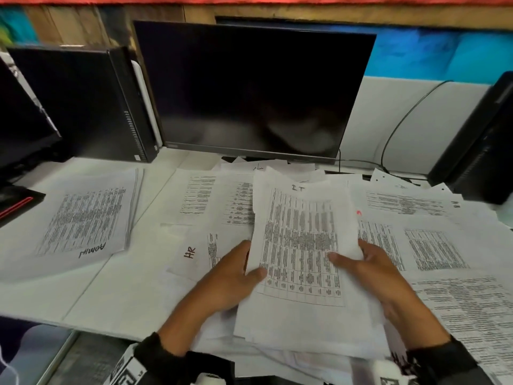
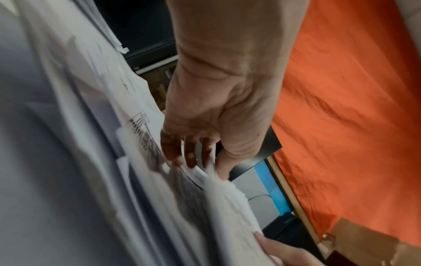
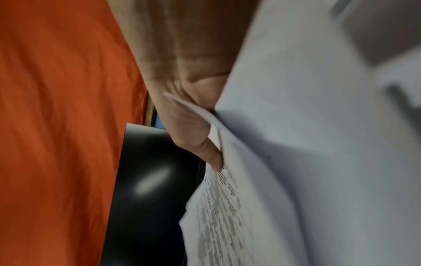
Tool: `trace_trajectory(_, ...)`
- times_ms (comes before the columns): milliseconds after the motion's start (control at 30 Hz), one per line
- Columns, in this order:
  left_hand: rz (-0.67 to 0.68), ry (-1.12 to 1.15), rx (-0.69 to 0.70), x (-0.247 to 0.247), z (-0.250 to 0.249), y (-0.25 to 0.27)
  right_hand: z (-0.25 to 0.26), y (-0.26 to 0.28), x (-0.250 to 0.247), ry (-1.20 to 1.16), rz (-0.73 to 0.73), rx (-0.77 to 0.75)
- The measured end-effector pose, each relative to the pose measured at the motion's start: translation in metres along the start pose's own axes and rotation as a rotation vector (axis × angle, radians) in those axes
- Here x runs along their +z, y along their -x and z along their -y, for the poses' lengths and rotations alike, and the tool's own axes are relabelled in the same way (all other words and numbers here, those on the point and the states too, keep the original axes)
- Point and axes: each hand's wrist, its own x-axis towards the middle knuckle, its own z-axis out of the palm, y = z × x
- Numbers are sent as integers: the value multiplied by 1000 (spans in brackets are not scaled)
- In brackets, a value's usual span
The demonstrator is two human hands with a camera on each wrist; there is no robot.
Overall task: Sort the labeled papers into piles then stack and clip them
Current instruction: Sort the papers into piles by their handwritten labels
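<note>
Both hands, left hand (image 1: 233,276) & right hand (image 1: 369,270), pinch the IT paper (image 1: 301,240) just above the messy desk (image 1: 91,290) pile, so it may slip & mix w/ HR paper (image 1: 191,252).

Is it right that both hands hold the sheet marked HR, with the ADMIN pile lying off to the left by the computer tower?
Not quite. The sheet gripped by the left hand and the right hand is marked IT at its top, as the head view shows. The HR sheet lies on the desk left of the hands. The ADMIN pile by the computer tower is right.
</note>
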Motion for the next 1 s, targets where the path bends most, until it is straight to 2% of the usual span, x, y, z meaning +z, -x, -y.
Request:
trace_trajectory(100, -48, -134, 10, -1, -3, 0, -5, 4, -29, 14, -11, -28)
trace_trajectory(267, 86, -350, -47, -22, -15, -16, -19, 8, -71, 83, 1, 1)
trace_trajectory(367, 112, -540, 7, -32, -28, -46, -27, 10, -87, 139, 0, 11)
trace_trajectory(433, 193, -637, 78, -27, -32, -66, -27, 14, -92, 125, 17, 11)
trace_trajectory(533, 253, -763, 169, -8, -35, -85, -28, 19, -103, -22, 68, 71)
trace_trajectory(633, 160, -803, 220, 5, -45, -95, -35, 19, -116, -176, 76, 158)
trace_trajectory(733, 41, -930, 305, 3, -50, -104, -46, 15, -128, -171, 0, 171)
trace_trajectory(900, -98, -931, 197, -26, -85, -100, -53, 10, -135, -100, -97, 99)
trace_trajectory(1000, -208, -943, 66, -46, -113, -88, -56, 10, -131, -93, -180, 92)
